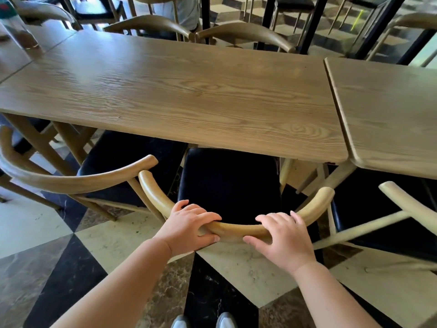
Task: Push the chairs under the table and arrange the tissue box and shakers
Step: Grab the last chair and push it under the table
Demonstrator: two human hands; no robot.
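Note:
A wooden chair with a curved backrest [236, 229] and a black seat [227, 183] stands in front of me, its seat partly under the long wooden table [179, 91]. My left hand [189, 224] grips the backrest left of its middle, fingers wrapped over the rail. My right hand [283, 235] holds the same rail a little to the right. No tissue box is in view, and whether the clear container at the top left is a shaker I cannot tell.
A second chair [78, 178] stands close on the left, its armrest tip almost touching mine. Another chair [406, 204] is on the right under a second table [390, 110]. More chairs [248, 34] line the far side. A clear container [16, 29] sits at the top left.

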